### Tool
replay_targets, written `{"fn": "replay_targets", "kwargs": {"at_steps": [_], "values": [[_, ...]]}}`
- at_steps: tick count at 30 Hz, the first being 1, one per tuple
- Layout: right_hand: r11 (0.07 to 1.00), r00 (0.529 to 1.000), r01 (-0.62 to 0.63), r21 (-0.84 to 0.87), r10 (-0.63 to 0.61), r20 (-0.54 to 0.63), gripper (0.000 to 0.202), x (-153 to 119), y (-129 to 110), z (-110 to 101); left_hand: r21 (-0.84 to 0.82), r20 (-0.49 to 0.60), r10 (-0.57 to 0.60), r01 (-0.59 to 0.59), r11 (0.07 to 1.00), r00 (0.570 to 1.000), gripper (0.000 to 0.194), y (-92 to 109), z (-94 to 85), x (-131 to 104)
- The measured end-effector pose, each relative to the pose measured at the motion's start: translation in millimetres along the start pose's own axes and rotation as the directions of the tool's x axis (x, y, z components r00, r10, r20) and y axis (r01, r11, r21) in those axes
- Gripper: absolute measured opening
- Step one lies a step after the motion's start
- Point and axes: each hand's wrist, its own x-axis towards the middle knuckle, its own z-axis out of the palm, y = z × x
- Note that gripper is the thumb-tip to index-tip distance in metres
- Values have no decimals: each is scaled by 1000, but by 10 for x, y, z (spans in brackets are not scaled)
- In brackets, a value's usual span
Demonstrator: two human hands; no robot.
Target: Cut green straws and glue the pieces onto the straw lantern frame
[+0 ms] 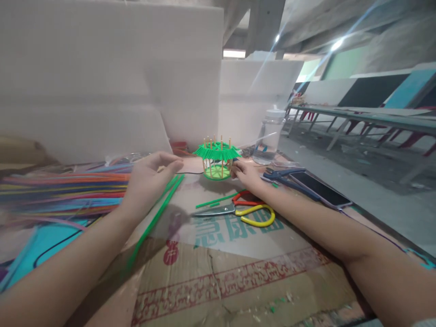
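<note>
A small round pavilion-like model (218, 159) stands upright in the middle, with a fringed green roof, thin tan stick posts and a green spoked base. My right hand (247, 175) grips its right side, fingertips bent against the posts and base edge. A shadow lies under the base. My left hand (150, 179) is left of the model and apart from it, thumb and forefinger reaching forward with a gap between them and nothing visible in them. Long green pipe cleaners (160, 209) lie beside and under that hand. Scissors (235, 210) with red and yellow handles lie in front of the model.
Many coloured pipe cleaners (68, 190) are heaped at left, blurred. Blue-handled pliers (289, 175) and a phone (316, 187) lie at right. A clear bottle (269, 136) stands behind them. Printed cardboard (204, 281) covers the table; white panels (112, 68) rise behind.
</note>
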Motion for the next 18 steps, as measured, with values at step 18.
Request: {"fn": "replay_targets", "kwargs": {"at_steps": [18], "values": [[998,967,-20,-64,35,251,23,15,-24,107,167,366,-75,14,986,928,39,-54,95,13]]}}
